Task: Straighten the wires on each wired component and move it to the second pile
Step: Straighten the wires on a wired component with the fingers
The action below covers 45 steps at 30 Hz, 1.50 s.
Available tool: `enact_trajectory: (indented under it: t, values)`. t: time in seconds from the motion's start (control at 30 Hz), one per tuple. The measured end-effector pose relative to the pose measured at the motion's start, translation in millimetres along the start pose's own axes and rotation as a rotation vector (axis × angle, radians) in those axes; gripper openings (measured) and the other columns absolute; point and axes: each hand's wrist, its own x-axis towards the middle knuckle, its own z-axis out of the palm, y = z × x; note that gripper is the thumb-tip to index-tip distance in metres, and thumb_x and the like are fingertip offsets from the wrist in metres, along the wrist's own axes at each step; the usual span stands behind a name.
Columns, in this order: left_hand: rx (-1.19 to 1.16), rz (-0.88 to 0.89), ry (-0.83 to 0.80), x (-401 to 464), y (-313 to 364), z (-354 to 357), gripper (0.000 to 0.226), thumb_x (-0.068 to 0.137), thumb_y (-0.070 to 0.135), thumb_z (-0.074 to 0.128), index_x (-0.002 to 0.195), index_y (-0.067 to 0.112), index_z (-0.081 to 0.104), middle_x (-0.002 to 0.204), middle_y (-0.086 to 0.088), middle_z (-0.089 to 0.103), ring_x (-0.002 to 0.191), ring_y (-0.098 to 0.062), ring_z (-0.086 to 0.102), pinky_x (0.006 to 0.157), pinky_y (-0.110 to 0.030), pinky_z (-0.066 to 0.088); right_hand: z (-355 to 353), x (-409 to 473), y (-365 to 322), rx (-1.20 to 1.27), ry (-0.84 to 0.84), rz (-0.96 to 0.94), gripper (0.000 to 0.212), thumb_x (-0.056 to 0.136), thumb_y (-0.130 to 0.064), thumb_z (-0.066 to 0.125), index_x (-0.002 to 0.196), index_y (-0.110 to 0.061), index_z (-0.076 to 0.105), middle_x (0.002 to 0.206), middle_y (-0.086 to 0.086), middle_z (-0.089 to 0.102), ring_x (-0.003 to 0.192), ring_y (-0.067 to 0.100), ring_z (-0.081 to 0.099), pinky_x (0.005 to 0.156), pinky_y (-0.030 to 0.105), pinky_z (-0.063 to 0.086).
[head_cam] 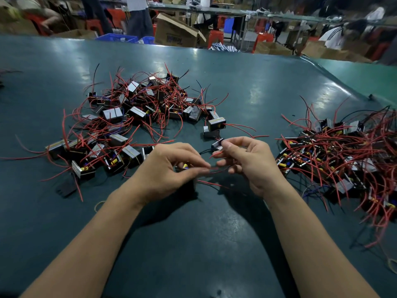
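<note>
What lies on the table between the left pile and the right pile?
In the head view: both hands, left hand pinching red wires, right hand gripping the component.

A small dark wired component [217, 145] is sitting pinched at the right hand's [247, 162] fingertips, its red and black wires [212, 168] trailing toward the left hand [169, 171]. A loose pile [129, 121] of tangled components is lying left on the counter [193, 222]; a second pile [343, 160] is lying right.
</note>
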Motion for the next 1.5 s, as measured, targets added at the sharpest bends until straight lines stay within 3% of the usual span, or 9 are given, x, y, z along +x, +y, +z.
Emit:
enact_trajectory:
  t: [0.13,0.27,0.37,0.47,0.67,0.9,1.07,1.27,1.5]
  values:
    - [0.064,-0.044,0.225,1,-3,10,0.003,0.084,0.023,0.072,0.087,0.024,0.069,0.079,0.01,0.068,0.072,-0.007,0.058,0.069,-0.016,0.04,2,-4,-2,-0.034,-0.069,-0.02,0.01,0.089,-0.01,0.067,0.086,-0.005,0.058,0.076,0.014,0.074,0.054,0.018,0.068,0.039,0.019,0.045]
    - [0.127,-0.044,0.236,1,-1,21,0.002,0.087,0.021,0.067,0.088,0.02,0.066,0.078,0.012,0.066,0.067,-0.009,0.059,0.062,-0.022,0.045,2,-7,-4,-0.077,-0.143,-0.006,0.014,0.081,-0.017,0.071,0.08,-0.007,0.06,0.078,0.015,0.075,0.055,0.019,0.069,0.041,0.019,0.047]
    - [0.187,-0.029,0.282,2,0,24,0.003,0.088,0.013,0.069,0.088,0.014,0.066,0.075,0.014,0.06,0.062,0.003,0.052,0.059,-0.009,0.037,2,-6,-4,-0.032,-0.131,0.015,0.011,0.091,-0.013,0.062,0.09,-0.002,0.062,0.081,0.014,0.075,0.059,0.017,0.07,0.043,0.018,0.048]
    - [0.236,-0.056,0.291,3,0,24,0.003,0.089,0.014,0.069,0.089,0.014,0.066,0.076,0.011,0.06,0.066,0.001,0.054,0.061,-0.012,0.039,1,-5,-5,0.035,-0.101,0.054,0.015,0.095,-0.014,0.058,0.097,0.0,0.064,0.083,0.013,0.075,0.06,0.015,0.07,0.044,0.017,0.048]
    - [0.227,-0.138,0.24,3,-3,26,0.007,0.091,0.022,0.067,0.093,0.016,0.065,0.071,0.009,0.061,0.049,0.0,0.049,0.052,-0.012,0.032,-1,-5,-3,-0.015,-0.019,0.143,0.01,0.093,-0.012,0.062,0.087,-0.004,0.065,0.075,0.01,0.074,0.055,0.017,0.068,0.045,0.019,0.05]
    - [0.15,-0.104,0.215,3,-5,26,0.003,0.091,0.015,0.066,0.094,0.016,0.065,0.075,0.009,0.072,0.07,-0.005,0.064,0.057,-0.007,0.034,-4,-5,-4,0.044,-0.093,0.0,0.012,0.082,-0.004,0.07,0.093,-0.001,0.071,0.08,0.015,0.073,0.067,0.021,0.073,0.051,0.019,0.052]
    - [0.087,-0.082,0.205,2,-8,27,0.003,0.09,0.02,0.068,0.092,0.018,0.069,0.075,0.009,0.071,0.075,-0.017,0.067,0.072,-0.041,0.053,-2,-6,-3,0.04,-0.134,-0.066,0.023,0.071,-0.013,0.075,0.091,-0.001,0.072,0.081,0.017,0.074,0.07,0.024,0.073,0.054,0.02,0.053]
    - [0.053,-0.093,0.26,4,-10,28,0.004,0.088,0.027,0.07,0.088,0.023,0.071,0.075,0.013,0.069,0.078,-0.015,0.06,0.071,-0.031,0.047,1,-5,-1,0.065,-0.114,-0.129,0.004,0.083,-0.005,0.071,0.085,-0.009,0.072,0.081,0.015,0.074,0.07,0.025,0.072,0.056,0.022,0.054]
    - [-0.015,-0.122,0.282,5,-12,28,0.006,0.089,0.027,0.066,0.09,0.022,0.07,0.078,0.007,0.069,0.075,-0.023,0.063,0.07,-0.047,0.05,5,-6,-1,0.079,-0.114,-0.155,0.006,0.087,-0.003,0.067,0.088,-0.008,0.065,0.086,0.013,0.074,0.075,0.027,0.073,0.054,0.024,0.054]
